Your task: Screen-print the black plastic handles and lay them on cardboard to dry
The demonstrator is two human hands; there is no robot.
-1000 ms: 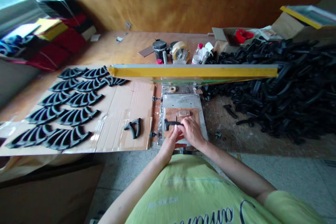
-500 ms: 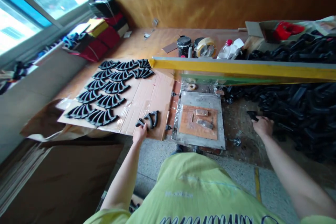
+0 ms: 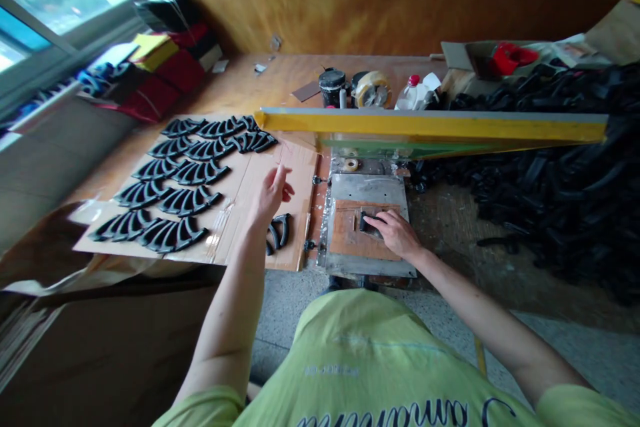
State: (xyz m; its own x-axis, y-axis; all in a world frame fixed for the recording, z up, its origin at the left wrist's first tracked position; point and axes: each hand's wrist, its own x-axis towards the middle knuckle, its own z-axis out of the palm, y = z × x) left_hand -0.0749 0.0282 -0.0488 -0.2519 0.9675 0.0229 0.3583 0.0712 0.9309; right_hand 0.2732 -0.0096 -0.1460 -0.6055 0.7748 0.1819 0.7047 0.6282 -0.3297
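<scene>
Far bench, as I see it from here:
1 roll of packing tape (image 3: 372,89), 1 black tin (image 3: 332,88), 1 plastic bottle (image 3: 413,93), 1 red object (image 3: 510,59) in 1 cardboard box (image 3: 457,55).

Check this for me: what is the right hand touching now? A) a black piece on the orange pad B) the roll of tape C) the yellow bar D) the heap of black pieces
A. The right hand has its fingers on the black piece, which lies on the orange pad of the metal plate.
</scene>
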